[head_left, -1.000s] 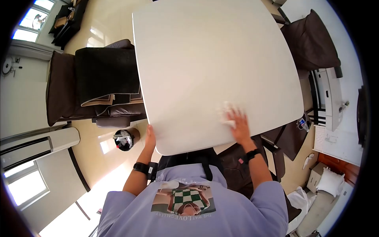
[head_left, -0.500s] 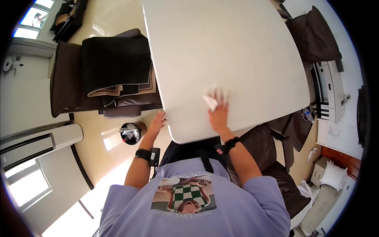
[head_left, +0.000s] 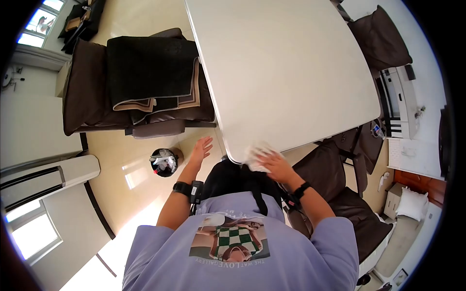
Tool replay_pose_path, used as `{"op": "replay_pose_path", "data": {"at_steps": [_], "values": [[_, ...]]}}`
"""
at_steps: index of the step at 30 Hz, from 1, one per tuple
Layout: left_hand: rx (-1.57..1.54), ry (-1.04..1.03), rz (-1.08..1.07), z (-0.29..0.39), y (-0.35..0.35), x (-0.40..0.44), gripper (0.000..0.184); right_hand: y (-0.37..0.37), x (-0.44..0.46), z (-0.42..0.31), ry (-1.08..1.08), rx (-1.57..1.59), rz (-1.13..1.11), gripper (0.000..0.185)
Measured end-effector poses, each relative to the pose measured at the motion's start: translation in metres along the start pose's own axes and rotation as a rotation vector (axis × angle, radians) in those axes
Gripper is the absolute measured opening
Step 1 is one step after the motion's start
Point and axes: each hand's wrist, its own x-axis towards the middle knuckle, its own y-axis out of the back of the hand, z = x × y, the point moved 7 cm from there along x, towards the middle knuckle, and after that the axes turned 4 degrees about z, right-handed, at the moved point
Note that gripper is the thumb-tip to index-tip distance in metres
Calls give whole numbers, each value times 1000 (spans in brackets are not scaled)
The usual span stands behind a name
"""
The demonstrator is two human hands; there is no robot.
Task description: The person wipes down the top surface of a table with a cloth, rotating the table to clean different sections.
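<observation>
A white cloth (head_left: 256, 154), slightly blurred, lies under the fingers of my right hand (head_left: 276, 167) at the near edge of the white table (head_left: 291, 72). My right hand is closed on this cloth, which covers part of the table's rounded near corner. Off the table's left side, my left hand (head_left: 201, 148) hangs in the air with its fingers apart and nothing in it. Dark bands with small devices sit on both wrists.
A brown chair (head_left: 87, 92) draped with a dark blanket (head_left: 150, 68) stands left of the table. A filled trash bin (head_left: 164, 163) is on the floor near my left hand. Another brown chair (head_left: 318, 177) is close on the right, and a further one (head_left: 381, 39) stands beyond.
My right hand has drawn the cloth back toward me, from the tabletop to the near edge. My left hand has come off the table's left edge. The view has shifted slightly.
</observation>
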Motion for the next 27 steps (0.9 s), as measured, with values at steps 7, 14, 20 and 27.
{"op": "replay_pose_path", "data": {"at_steps": [7, 14, 20, 27], "values": [[-108, 1, -76, -12, -10, 3, 70, 30, 47, -40, -80, 205, 367, 57], [-5, 61, -203, 14, -38, -7, 70, -44, 92, -72, 143, -82, -9, 68], [88, 32, -241, 17, -37, -9, 70, -33, 77, -50, 176, -112, -20, 70], [101, 60, -217, 12, -44, -6, 69, 9, 32, 16, 0, -123, 22, 70]]}}
